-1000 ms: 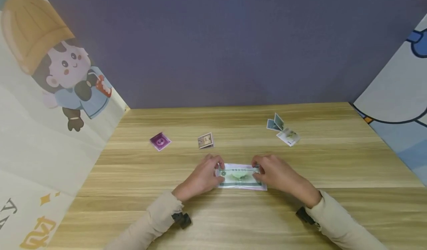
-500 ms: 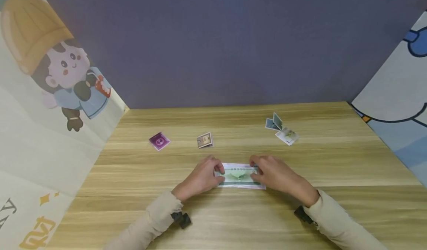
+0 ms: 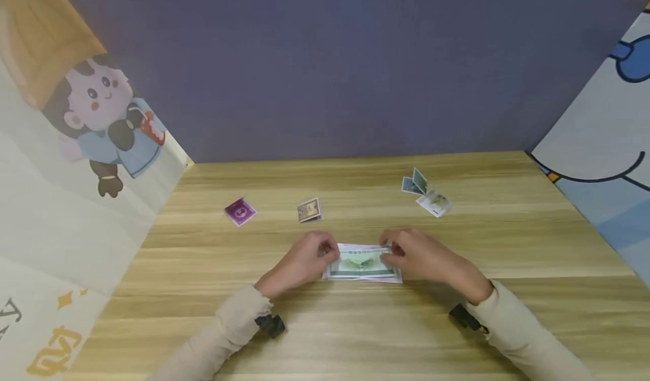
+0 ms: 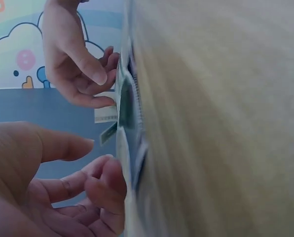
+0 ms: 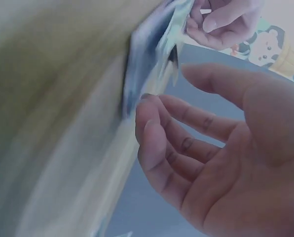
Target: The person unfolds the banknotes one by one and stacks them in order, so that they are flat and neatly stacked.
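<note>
**Loose touch at both ends**

From the head, I see a green banknote [image 3: 359,261] over a pale violet note [image 3: 393,280] on the table [image 3: 335,330], left hand [image 3: 303,261] and right hand [image 3: 424,257] bracketing it, probably to steady it. The left wrist shows that hand open, the notes bowed, which the head view hides. The right wrist shows slack fingers [image 5: 151,140], pinching nothing.

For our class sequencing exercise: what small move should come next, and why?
Perhaps nudge the green banknote square over the pale purple paper beneath, whose far edge and near right corner peek out; the left hand and right hand are at opposite ends.
</note>
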Action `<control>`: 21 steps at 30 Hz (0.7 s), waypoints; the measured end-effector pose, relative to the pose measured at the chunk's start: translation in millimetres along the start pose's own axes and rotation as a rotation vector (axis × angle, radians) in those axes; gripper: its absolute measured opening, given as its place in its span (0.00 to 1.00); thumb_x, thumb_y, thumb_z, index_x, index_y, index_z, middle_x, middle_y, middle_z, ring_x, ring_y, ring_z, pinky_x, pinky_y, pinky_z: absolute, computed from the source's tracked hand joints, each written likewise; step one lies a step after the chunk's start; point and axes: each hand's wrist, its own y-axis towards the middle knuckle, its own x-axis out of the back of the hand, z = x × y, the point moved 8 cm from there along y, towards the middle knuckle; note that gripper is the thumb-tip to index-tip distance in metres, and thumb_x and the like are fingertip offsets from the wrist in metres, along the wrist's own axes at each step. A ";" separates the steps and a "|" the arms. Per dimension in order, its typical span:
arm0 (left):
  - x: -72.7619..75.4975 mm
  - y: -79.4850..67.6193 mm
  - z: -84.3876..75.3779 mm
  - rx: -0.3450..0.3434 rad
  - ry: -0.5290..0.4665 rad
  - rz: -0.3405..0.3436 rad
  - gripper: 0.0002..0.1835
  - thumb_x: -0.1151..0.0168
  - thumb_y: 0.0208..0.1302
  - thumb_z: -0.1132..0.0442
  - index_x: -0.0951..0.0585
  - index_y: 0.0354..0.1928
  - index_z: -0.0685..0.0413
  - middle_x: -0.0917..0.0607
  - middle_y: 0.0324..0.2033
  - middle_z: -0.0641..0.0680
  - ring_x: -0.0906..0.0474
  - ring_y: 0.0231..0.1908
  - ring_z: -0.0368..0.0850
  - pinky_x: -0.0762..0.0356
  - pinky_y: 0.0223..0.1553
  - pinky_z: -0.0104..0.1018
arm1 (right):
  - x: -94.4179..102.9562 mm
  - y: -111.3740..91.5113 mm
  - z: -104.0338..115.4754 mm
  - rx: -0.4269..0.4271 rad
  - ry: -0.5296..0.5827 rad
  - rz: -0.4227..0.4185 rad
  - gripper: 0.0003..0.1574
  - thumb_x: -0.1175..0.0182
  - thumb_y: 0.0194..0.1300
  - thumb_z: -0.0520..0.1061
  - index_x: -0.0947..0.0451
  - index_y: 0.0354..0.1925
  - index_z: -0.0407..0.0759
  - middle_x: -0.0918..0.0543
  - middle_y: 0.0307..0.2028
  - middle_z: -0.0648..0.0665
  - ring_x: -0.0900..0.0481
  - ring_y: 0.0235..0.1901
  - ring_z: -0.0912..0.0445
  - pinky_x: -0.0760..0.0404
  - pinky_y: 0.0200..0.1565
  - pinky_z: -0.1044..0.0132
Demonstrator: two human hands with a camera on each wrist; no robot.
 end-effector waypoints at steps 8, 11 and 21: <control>13.4 -0.4 -8.6 -0.023 -0.009 -0.084 0.03 0.37 0.67 0.64 0.16 0.39 0.54 0.17 0.32 0.45 0.24 0.28 0.38 0.22 0.31 0.30 | 15.8 -3.7 -1.7 -0.015 0.066 -0.011 0.15 0.38 0.69 0.45 0.20 0.50 0.39 0.17 0.29 0.53 0.21 0.27 0.62 0.22 0.29 0.67; 16.3 0.7 -11.1 -0.039 -0.002 -0.106 0.02 0.36 0.66 0.65 0.16 0.38 0.54 0.16 0.31 0.45 0.23 0.27 0.37 0.21 0.31 0.30 | 21.0 -4.8 -2.6 -0.019 0.071 -0.029 0.13 0.39 0.69 0.43 0.20 0.49 0.39 0.17 0.29 0.52 0.21 0.27 0.61 0.22 0.29 0.67; 20.8 4.3 -11.0 -0.067 0.003 -0.125 0.02 0.36 0.65 0.67 0.16 0.37 0.54 0.16 0.30 0.45 0.23 0.27 0.37 0.21 0.32 0.29 | 44.1 -4.4 -13.3 -0.019 0.029 -0.099 0.13 0.39 0.70 0.43 0.20 0.49 0.38 0.17 0.28 0.50 0.22 0.24 0.62 0.23 0.27 0.65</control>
